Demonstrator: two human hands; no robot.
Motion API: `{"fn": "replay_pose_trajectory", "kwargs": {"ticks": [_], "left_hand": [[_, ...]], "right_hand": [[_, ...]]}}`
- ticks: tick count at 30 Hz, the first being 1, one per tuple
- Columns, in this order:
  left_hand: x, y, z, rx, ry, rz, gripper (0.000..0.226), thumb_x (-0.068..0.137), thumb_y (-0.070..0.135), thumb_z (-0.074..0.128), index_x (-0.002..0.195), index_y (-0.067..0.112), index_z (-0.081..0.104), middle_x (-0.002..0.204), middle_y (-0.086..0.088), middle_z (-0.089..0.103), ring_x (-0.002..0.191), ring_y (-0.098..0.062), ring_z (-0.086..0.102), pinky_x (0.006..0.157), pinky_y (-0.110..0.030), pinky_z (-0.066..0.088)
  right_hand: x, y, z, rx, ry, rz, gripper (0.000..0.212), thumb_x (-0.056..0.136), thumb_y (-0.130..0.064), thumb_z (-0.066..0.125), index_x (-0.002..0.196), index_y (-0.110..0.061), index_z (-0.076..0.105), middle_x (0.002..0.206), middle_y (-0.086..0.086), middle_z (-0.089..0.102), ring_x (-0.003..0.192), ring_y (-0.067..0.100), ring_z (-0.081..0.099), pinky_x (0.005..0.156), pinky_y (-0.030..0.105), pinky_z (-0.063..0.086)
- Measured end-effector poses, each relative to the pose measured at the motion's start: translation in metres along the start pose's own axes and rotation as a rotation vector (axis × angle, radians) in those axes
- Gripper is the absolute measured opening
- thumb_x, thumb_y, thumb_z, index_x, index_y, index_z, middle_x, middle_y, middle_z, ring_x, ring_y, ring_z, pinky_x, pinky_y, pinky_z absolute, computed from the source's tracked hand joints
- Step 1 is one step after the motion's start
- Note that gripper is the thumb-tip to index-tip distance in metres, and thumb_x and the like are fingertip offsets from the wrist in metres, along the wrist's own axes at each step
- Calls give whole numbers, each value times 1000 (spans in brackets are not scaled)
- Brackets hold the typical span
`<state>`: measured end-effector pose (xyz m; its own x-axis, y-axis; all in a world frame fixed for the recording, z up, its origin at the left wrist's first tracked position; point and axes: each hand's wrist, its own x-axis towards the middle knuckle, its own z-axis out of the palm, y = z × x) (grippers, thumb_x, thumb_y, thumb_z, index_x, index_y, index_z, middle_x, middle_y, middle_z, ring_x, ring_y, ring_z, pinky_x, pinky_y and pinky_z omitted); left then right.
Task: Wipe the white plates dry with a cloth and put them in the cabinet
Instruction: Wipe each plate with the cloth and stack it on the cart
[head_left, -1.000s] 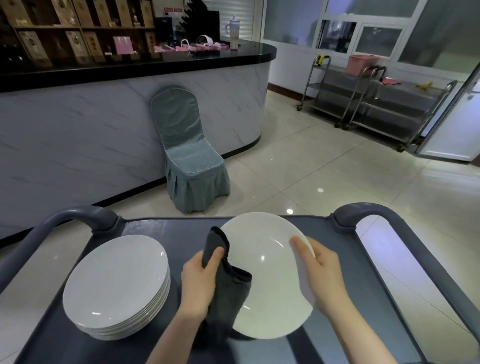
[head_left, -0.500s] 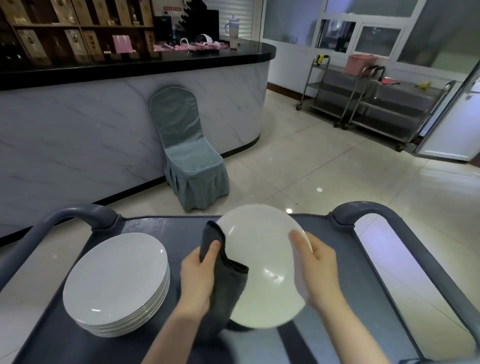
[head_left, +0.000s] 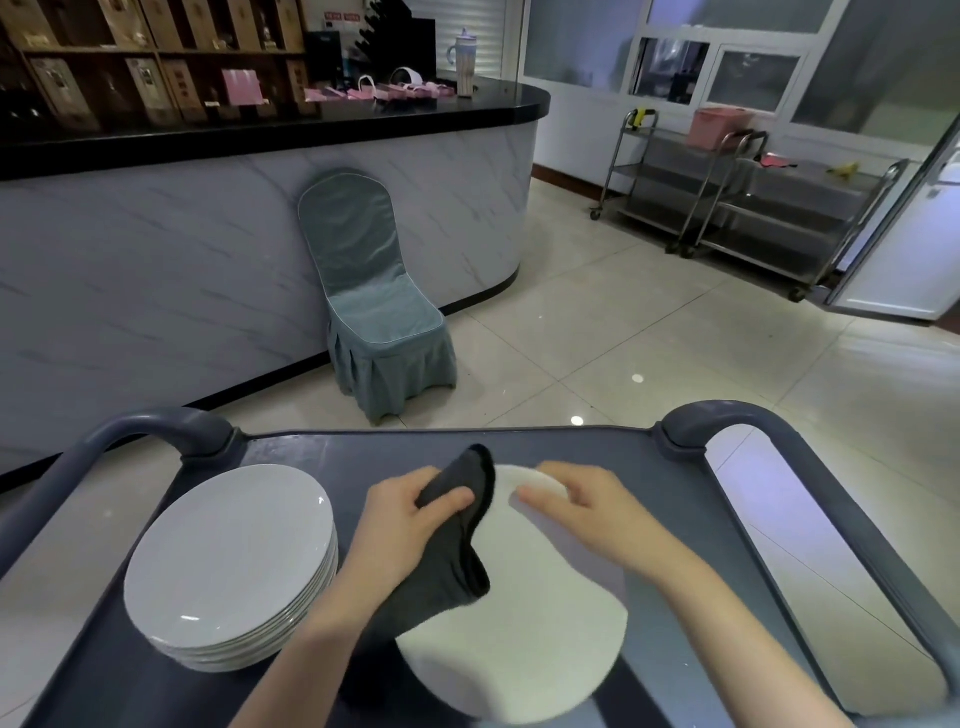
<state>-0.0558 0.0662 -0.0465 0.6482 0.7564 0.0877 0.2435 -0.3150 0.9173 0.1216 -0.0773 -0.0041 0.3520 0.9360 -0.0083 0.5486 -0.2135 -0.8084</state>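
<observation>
A white plate (head_left: 524, 629) lies nearly flat over the dark blue cart top (head_left: 691, 525), blurred by motion. My left hand (head_left: 405, 525) grips a dark grey cloth (head_left: 452, 551) and holds it against the plate's left side. My right hand (head_left: 582, 514) holds the plate at its far edge, fingers over the rim. A stack of several white plates (head_left: 228, 556) sits on the cart to the left of my left hand.
The cart has raised rounded handles at the left (head_left: 156, 431) and right (head_left: 779, 431). Beyond it stand a blue-covered chair (head_left: 374, 312) against a curved marble counter (head_left: 208, 249) and steel trolleys (head_left: 737, 208) at the far right. Tiled floor lies between.
The plate has tipped from facing me to lying nearly flat. My right hand slid from its right edge to the far rim. My left hand with the cloth moved up.
</observation>
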Motion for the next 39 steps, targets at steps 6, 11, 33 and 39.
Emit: {"fn": "replay_pose_trajectory", "kwargs": {"ticks": [6, 11, 33, 39], "left_hand": [[-5, -2, 4, -35, 70, -65, 22, 89, 31, 69, 71, 19, 64, 70, -3, 67, 60, -5, 57, 60, -20, 44], [-24, -17, 18, -266, 283, -366, 29, 93, 37, 63, 80, 11, 69, 80, -9, 73, 87, -32, 69, 82, -53, 55], [-3, -21, 3, 29, 94, -171, 29, 87, 35, 70, 65, 17, 63, 66, 8, 69, 63, -5, 63, 60, -17, 49], [0, -20, 7, 71, 1, -104, 32, 87, 34, 70, 69, 9, 61, 67, -3, 66, 58, -3, 53, 56, -15, 40]], "right_hand": [[-3, 7, 7, 88, 170, -32, 47, 98, -33, 62, 60, -18, 38, 60, -11, 33, 60, 8, 31, 57, 23, 27], [-11, 14, 21, 656, 436, 210, 43, 98, -20, 60, 67, -2, 36, 71, 8, 35, 69, 22, 33, 67, 37, 29], [-18, 15, 16, 315, 343, 150, 46, 99, -27, 58, 65, -6, 36, 65, 0, 35, 62, 14, 32, 58, 28, 27], [-13, 9, 16, 209, 209, 141, 49, 97, -28, 62, 62, -8, 34, 64, 0, 30, 61, 14, 28, 55, 28, 23]]}}
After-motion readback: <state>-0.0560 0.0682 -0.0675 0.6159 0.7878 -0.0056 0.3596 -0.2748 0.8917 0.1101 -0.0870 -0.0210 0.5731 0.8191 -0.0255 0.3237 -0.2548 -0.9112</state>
